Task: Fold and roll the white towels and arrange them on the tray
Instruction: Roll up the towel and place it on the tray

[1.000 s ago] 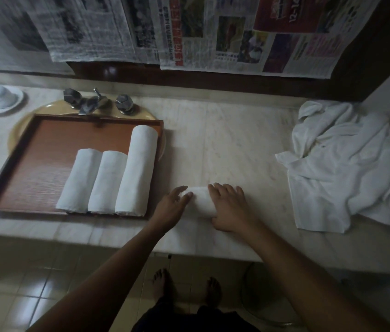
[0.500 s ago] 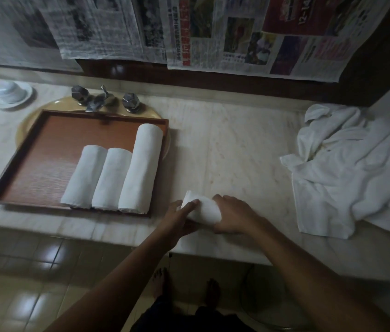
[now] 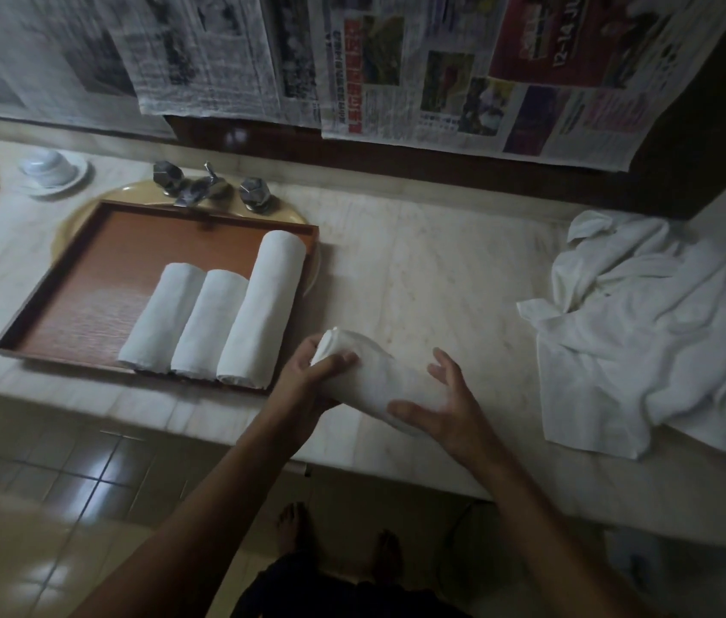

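A rolled white towel (image 3: 374,376) is lifted off the marble counter, just right of the brown tray (image 3: 98,278). My left hand (image 3: 307,381) grips its far left end, fingers curled round it. My right hand (image 3: 446,403) is at its near right end, thumb against the roll and fingers spread and loose. On the tray lie three rolled towels side by side: two short ones (image 3: 160,323) (image 3: 207,325) and a longer one (image 3: 263,305) at the right edge.
A heap of unfolded white towels (image 3: 646,327) lies at the counter's right end. A faucet with two knobs (image 3: 209,189) stands behind the tray over a yellow basin. A white cup and saucer (image 3: 51,171) sit far left. Newspapers hang on the wall.
The towel roll was pressed on the counter under both hands; now it is lifted and turned towards the tray, the left hand gripping its end while the right hand's fingers have opened.
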Available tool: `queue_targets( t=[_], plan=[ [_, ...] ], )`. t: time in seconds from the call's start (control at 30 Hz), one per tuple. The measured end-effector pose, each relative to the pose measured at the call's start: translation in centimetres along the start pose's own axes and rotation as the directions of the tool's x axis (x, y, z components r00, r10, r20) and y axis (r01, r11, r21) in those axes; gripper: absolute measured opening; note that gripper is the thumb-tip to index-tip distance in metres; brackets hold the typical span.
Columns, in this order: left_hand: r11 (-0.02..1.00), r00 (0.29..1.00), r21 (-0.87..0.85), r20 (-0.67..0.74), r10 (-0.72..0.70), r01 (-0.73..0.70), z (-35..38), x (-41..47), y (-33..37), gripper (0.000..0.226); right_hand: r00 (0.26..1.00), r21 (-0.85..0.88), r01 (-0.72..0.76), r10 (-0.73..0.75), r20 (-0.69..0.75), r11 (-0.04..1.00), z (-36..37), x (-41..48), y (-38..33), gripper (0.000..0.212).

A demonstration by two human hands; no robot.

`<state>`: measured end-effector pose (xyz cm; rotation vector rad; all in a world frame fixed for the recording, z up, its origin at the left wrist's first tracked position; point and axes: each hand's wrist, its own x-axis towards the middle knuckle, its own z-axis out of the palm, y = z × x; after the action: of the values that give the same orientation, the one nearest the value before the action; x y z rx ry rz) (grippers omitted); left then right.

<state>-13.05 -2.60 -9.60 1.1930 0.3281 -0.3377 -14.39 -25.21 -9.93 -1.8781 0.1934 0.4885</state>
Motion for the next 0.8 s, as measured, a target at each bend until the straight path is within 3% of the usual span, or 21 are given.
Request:
queue_targets(
  t=[0.07, 0.13, 0.2, 0.3, 0.47, 0.57, 0.7, 0.8],
  plan=[
    [0.998, 0.998, -0.036, 0.016, 0.060, -0.060, -0.3, -0.8, 0.9, 0.071, 0.989, 0.309, -0.132, 0.104, 0.106, 0.942, -0.3, -0.2, -0.1, 0.140],
    [0.993, 0.994, -0.061, 0.016, 0.104, -0.103, -0.5, -1.6, 1.8, 0.063, 0.965, 0.515, -0.197, 0.073, 0.251, 0.834, 0.0, 0.1, -0.2, 0.121],
    [0.987, 0.989, -0.072, 0.023, 0.146, -0.144, -0.9, -2.2, 2.5, 0.056, 0.953, 0.634, -0.179, -0.027, 0.301, 0.752, 0.7, 0.6, -1.4, 0.095],
    [0.978, 0.979, -0.057, -0.016, 0.201, -0.202, -2.3, -2.9, 3.4, 0.065, 0.953, 0.714, -0.103, -0.138, 0.271, 0.692, 1.4, 1.6, -3.9, 0.065],
    [0.972, 0.970, -0.025, -0.066, 0.232, -0.234, -7.1, -3.3, 5.8, 0.081, 0.953, 0.568, -0.013, -0.162, 0.256, 0.823, 4.2, 3.8, -8.2, 0.073],
    [0.961, 0.954, 0.003, -0.111, 0.277, -0.278, -10.3, -3.6, 7.8, 0.083, 0.941, 0.489, 0.048, -0.204, 0.270, 0.871, 6.8, 5.1, -11.1, 0.062],
    [0.940, 0.908, 0.129, -0.246, 0.338, -0.315, -16.2, -4.0, 10.7, 0.059, 0.945, 0.361, 0.140, -0.234, 0.230, 0.922, 12.8, 8.0, -15.7, 0.048],
    [0.924, 0.855, 0.215, -0.359, 0.375, -0.315, -21.2, -4.1, 12.4, 0.043, 0.944, 0.112, 0.264, -0.280, 0.173, 0.958, 18.1, 11.3, -19.3, 0.028]
  ],
)
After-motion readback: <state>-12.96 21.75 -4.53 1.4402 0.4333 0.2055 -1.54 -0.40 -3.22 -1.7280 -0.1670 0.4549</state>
